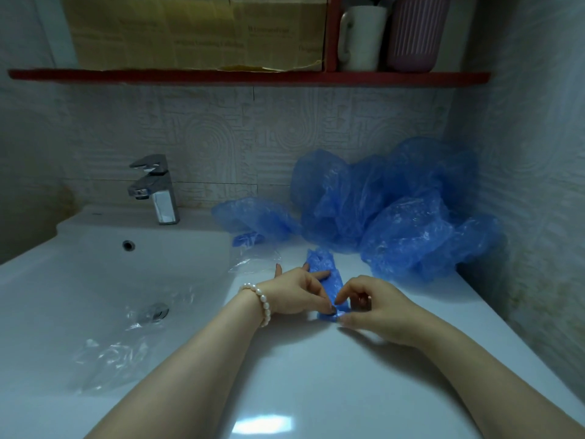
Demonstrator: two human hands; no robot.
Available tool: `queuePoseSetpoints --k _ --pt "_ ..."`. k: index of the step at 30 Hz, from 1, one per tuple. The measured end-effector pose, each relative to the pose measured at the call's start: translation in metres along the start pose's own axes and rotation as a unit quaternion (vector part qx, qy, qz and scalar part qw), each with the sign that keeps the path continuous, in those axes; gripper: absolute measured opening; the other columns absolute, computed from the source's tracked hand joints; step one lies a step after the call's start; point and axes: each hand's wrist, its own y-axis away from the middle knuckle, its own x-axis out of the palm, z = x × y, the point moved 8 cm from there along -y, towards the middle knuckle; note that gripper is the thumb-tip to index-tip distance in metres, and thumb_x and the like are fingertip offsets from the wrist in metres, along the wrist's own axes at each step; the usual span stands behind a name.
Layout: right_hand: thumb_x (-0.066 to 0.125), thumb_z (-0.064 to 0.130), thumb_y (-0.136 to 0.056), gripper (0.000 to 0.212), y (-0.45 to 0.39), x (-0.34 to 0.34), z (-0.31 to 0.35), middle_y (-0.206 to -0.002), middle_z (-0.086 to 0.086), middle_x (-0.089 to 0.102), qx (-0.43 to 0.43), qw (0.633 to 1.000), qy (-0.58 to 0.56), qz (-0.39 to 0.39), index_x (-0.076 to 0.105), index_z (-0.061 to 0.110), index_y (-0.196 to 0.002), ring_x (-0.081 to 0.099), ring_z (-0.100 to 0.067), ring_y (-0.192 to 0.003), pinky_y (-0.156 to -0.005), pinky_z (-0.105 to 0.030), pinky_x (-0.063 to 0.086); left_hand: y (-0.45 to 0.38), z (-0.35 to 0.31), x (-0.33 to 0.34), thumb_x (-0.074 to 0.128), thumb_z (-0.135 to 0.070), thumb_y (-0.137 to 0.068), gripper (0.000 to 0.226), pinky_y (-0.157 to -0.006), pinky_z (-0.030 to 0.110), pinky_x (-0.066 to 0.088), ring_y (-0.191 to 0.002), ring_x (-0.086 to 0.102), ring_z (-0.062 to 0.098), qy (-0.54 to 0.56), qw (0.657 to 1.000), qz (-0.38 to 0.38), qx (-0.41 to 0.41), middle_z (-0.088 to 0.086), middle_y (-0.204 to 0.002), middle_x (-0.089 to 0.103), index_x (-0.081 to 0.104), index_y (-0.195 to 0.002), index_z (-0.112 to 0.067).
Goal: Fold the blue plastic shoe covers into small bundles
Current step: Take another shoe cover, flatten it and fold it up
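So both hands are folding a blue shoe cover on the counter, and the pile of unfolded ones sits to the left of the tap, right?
Not quite. In the head view the pile of unfolded shoe covers sits to the right of the tap, in the corner. The rest holds: left hand and right hand fold a blue shoe cover on the counter.

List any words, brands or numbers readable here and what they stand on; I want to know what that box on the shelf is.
Cardboard box on the red shelf: several lines of faint print, all too blurred to read.
White mug, pink ribbed cup, tap, blue shoe covers: no text visible.
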Motion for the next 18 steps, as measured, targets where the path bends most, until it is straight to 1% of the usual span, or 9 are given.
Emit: queuePoseSetpoints --k 2,4,6,9,10,12,14,16,18 --pt "0.078 0.025 -0.073 0.02 0.0 -0.001 0.002 -0.084 0.008 0.052 -0.015 0.999 0.029 -0.005 0.061 0.035 -0.072 0.051 -0.007 -0.076 -0.072 -0.016 0.042 -0.002 0.002 0.0 0.063 -0.029 -0.084 0.009 -0.107 0.054 -0.023 -0.144 0.001 0.007 0.001 1.0 0.0 -0.002 -0.016 -0.15 0.03 0.067 -0.076 -0.029" --pt "0.074 0.026 -0.079 0.024 -0.001 0.001 0.006 -0.088 0.007 0.052 -0.031 0.997 0.068 -0.014 0.056 0.037 -0.067 0.051 -0.008 -0.084 -0.075 -0.016 0.039 -0.003 0.002 0.0 0.064 -0.03 -0.084 0.011 -0.107 0.053 -0.023 -0.144 0.001 0.007 0.011 1.0 0.003 -0.002 -0.015 -0.15 0.031 0.066 -0.074 -0.028" --pt "0.066 0.025 -0.085 0.026 -0.004 0.004 0.006 -0.092 0.005 0.052 -0.021 0.995 0.097 -0.011 0.052 0.036 -0.066 0.047 -0.011 -0.092 -0.082 -0.021 0.039 0.0 0.001 -0.001 0.069 -0.037 -0.076 0.009 -0.106 0.052 -0.024 -0.143 0.002 0.005 0.045 0.999 0.009 0.0 -0.013 -0.149 0.033 0.066 -0.072 -0.028" --pt "0.052 0.022 -0.093 0.022 -0.007 0.005 0.0 -0.098 -0.003 0.054 0.027 0.995 0.091 -0.003 0.061 0.016 -0.074 0.044 -0.018 -0.1 -0.092 -0.033 0.037 0.003 -0.001 0.0 0.075 -0.037 -0.062 0.011 -0.105 0.051 -0.027 -0.142 0.005 0.002 0.061 0.998 0.015 0.011 -0.015 -0.147 0.037 0.066 -0.062 -0.033" --pt "0.048 0.022 -0.095 0.024 -0.008 0.006 -0.001 -0.101 -0.006 0.055 0.034 0.994 0.101 -0.002 0.063 0.008 -0.082 0.043 -0.02 -0.101 -0.093 -0.035 0.036 0.002 -0.001 0.001 0.078 -0.033 -0.065 0.015 -0.105 0.051 -0.027 -0.142 0.006 0.002 0.048 0.999 0.013 0.011 -0.016 -0.146 0.037 0.064 -0.059 -0.033" --pt "0.044 0.023 -0.097 0.027 -0.009 0.007 -0.001 -0.102 -0.005 0.055 0.036 0.992 0.125 -0.01 0.063 0.005 -0.09 0.043 -0.02 -0.101 -0.091 -0.034 0.034 0.0 0.001 0.001 0.077 -0.027 -0.071 0.02 -0.105 0.052 -0.026 -0.142 0.006 0.001 0.023 1.0 0.004 0.003 -0.017 -0.146 0.036 0.062 -0.058 -0.031" --pt "0.048 0.026 -0.095 0.023 -0.008 0.007 -0.004 -0.093 -0.001 0.056 0.029 0.995 0.098 -0.018 0.061 0.009 -0.088 0.048 -0.018 -0.093 -0.084 -0.031 0.036 0.0 0.002 0.0 0.073 -0.027 -0.074 0.021 -0.105 0.052 -0.026 -0.142 0.006 0.001 0.025 1.0 -0.002 0.0 -0.018 -0.146 0.037 0.061 -0.057 -0.028" --pt "0.065 0.029 -0.085 0.012 -0.006 0.002 -0.006 -0.082 0.006 0.054 0.013 1.0 0.005 -0.022 0.06 0.018 -0.086 0.049 -0.011 -0.078 -0.073 -0.023 0.039 -0.001 0.003 0.0 0.07 -0.026 -0.077 0.024 -0.106 0.052 -0.024 -0.142 0.006 0.001 0.028 1.0 -0.001 0.001 -0.017 -0.145 0.038 0.058 -0.056 -0.026" --pt "0.076 0.029 -0.074 0.018 -0.003 0.0 -0.004 -0.084 0.01 0.053 -0.018 1.0 -0.004 -0.015 0.06 0.029 -0.08 0.05 -0.008 -0.077 -0.072 -0.02 0.042 -0.002 0.003 0.001 0.067 -0.026 -0.08 0.027 -0.107 0.053 -0.023 -0.142 0.006 0.001 0.022 1.0 -0.002 0.002 -0.016 -0.146 0.037 0.056 -0.056 -0.024"
